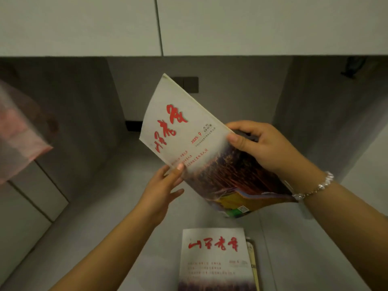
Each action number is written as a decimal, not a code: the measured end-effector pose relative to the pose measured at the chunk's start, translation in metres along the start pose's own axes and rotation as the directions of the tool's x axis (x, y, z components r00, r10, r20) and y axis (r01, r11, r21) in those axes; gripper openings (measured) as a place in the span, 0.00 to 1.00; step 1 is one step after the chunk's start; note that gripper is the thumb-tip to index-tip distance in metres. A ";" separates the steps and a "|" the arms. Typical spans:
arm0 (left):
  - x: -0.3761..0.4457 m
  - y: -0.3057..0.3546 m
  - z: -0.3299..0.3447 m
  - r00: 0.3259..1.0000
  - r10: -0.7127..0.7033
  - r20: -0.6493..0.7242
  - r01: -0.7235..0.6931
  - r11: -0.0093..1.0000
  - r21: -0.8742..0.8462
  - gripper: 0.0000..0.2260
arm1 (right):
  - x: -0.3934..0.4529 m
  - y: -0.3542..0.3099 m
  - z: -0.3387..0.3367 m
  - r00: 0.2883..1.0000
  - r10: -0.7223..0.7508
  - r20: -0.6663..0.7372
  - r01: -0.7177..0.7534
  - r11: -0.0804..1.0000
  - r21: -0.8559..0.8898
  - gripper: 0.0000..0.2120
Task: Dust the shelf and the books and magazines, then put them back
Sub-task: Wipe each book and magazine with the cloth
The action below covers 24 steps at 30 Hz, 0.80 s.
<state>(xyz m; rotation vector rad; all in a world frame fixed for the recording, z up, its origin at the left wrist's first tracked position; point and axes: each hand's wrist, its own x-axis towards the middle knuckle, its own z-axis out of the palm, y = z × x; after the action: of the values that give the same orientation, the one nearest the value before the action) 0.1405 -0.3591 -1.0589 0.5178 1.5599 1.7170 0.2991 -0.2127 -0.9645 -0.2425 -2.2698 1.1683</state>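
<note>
the magazine (201, 148) is in the air above the grey shelf (130, 206), tilted, its top corner pointing up toward the dark switch plate (190, 84) on the back wall. the right hand (264, 148) grasps it at the right edge, thumb on the cover and fingers curled behind; something dark shows under those fingers, but i cannot tell what it is. the left hand (165, 187) pinches the lower left edge with the thumb on top and the other fingers under.

the cover looks thin and glossy, so i think it can slide out of such a light pinch — mostly if one hand lets go to take the cloth. the pages may then fan open and bend, or the magazine may fall on the stack (218, 261) that lies flat on the shelf near the front, a second magazine on top of another book. a pink cloth (19, 131) is at the far left, blurred — i cannot tell how it is held up. the low cabinet (189, 26) above also leaves little room, so the raised corner may hit it.
</note>
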 end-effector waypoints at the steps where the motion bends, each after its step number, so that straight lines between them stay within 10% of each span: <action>1: -0.001 0.012 0.001 0.999 0.048 -0.011 -0.048 0.999 0.002 0.30 | 0.004 -0.010 -0.006 0.999 -0.035 -0.023 0.035 0.999 0.011 0.09; 5: -0.002 0.064 0.014 0.962 0.274 0.000 -0.273 0.961 0.028 0.21 | 0.015 -0.045 -0.033 0.970 -0.155 -0.186 0.170 0.983 0.068 0.09; 12: -0.003 0.145 0.044 0.869 0.490 0.062 -0.488 0.872 -0.045 0.33 | 0.028 -0.085 -0.080 0.858 -0.172 -0.483 0.283 0.945 0.166 0.10; 24: -0.020 0.255 0.086 0.713 0.701 -0.019 -0.701 0.712 -0.044 0.12 | 0.074 -0.162 -0.141 0.723 -0.055 -0.689 0.387 0.858 0.338 0.10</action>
<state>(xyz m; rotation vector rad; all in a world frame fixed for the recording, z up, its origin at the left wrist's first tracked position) 0.1507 -0.3119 -0.7940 1.2105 1.3957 2.2998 0.3328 -0.1831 -0.7418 -0.1444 -1.3043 1.2045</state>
